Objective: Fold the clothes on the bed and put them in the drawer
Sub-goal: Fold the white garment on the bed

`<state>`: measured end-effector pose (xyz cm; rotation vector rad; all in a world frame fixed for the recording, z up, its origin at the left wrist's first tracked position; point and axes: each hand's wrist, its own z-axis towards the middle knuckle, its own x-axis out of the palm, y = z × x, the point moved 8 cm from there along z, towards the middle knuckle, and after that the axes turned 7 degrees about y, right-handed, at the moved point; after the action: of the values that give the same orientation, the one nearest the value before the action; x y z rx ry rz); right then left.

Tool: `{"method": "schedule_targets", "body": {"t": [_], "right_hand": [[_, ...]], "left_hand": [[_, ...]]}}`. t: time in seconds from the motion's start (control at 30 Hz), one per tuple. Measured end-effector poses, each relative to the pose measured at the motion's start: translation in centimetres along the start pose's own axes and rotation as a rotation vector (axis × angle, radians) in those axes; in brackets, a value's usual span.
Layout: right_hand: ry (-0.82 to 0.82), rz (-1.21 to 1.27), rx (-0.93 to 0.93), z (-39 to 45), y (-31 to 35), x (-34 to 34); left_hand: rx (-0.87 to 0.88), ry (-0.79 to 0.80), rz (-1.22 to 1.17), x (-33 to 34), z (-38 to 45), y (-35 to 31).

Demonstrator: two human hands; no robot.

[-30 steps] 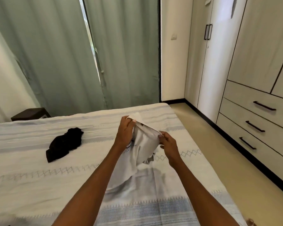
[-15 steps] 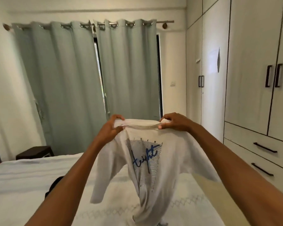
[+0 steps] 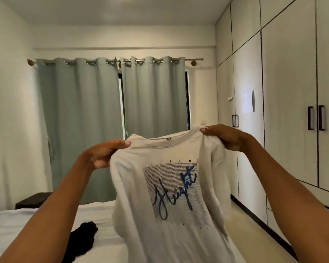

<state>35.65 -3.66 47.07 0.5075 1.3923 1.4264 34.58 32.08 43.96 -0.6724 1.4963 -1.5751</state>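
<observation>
The wardrobe point(image 3: 285, 114) fills the right wall, pale doors with dark paired handles, a sheet of paper stuck to one door; its writing is too faint to read. Grey-green curtains point(image 3: 95, 126) hang from a rod across the far wall, parted slightly in the middle. The bed point(image 3: 27, 223) lies below with a white cover.

A white T-shirt point(image 3: 171, 196) hangs in the air above the bed, front toward the camera, held up by its shoulders. Its chest print is a hatched grey-blue square crossed by dark blue script reading "Height"; small spaced capitals above it end in "TREME", and the small line below the square is too fine to read. A small dark tag sits inside the collar.

The left hand point(image 3: 104, 154) pinches the shirt's left shoulder seam just beside the collar, thumb on top, its grip narrow on the cloth. The right hand point(image 3: 226, 135) holds the other shoulder higher up, fingers curled over the fabric, so the collar line tilts up to the right.

A crumpled black garment point(image 3: 83, 242) lies on the bed, low and left of the hanging shirt, apart from both hands. A dark bedside table point(image 3: 32, 201) stands beyond the bed at the left.
</observation>
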Motion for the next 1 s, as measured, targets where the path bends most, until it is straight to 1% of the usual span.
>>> {"method": "schedule_targets", "body": {"t": [0.03,0.1,0.17,0.2,0.3,0.37,0.5,0.57,0.63,0.7,0.77,0.83,0.9,0.93,1.0], "right_hand": [[0.036,0.018,0.04,-0.3,-0.1,0.0],[0.079,-0.042,0.141,-0.6,-0.9,-0.4],[0.102,-0.119,0.227,-0.6,-2.0,-0.8],[0.11,-0.136,0.252,-0.7,-2.5,-1.1],[0.177,-0.1,0.262,-0.6,-4.1,-1.5],[0.23,-0.107,0.271,-0.4,-5.3,-1.9],[0.282,-0.098,0.266,0.8,-7.9,-2.2],[0.263,-0.054,0.233,1.7,-8.9,-2.4],[0.219,-0.028,0.247,2.8,-10.7,-2.5],[0.195,0.004,0.267,3.9,-12.8,-2.2],[0.225,0.069,0.248,5.3,-14.5,-1.9],[0.286,0.125,0.286,6.8,-16.0,-2.1],[0.38,0.054,0.395,8.4,-18.0,-2.2],[0.412,-0.061,0.484,9.5,-19.7,-2.4],[0.401,-0.406,0.656,12.2,-22.8,-3.7]], "left_hand": [[-0.037,-0.035,0.043,0.0,-0.2,0.1],[-0.161,-0.083,0.218,-0.6,-0.3,0.9],[-0.245,-0.06,0.287,-0.9,-0.5,1.8],[-0.24,-0.049,0.274,-1.2,-0.6,2.0],[-0.147,0.028,0.173,-1.7,-0.6,2.2],[-0.141,0.059,0.111,-2.3,-0.6,3.2],[-0.155,-0.069,0.087,-5.6,0.4,5.5],[-0.133,-0.107,0.116,-6.6,1.1,6.1],[-0.166,-0.089,0.113,-7.2,2.2,7.6],[-0.244,-0.017,0.125,-7.6,3.4,9.5],[-0.341,0.029,0.169,-8.5,4.3,11.2],[-0.44,0.032,0.252,-10.7,5.1,12.7],[-0.547,0.06,0.387,-13.1,5.8,14.0],[-0.614,0.041,0.49,-14.7,6.7,15.2],[-0.695,-0.111,0.787,-18.2,9.1,16.5]]}}
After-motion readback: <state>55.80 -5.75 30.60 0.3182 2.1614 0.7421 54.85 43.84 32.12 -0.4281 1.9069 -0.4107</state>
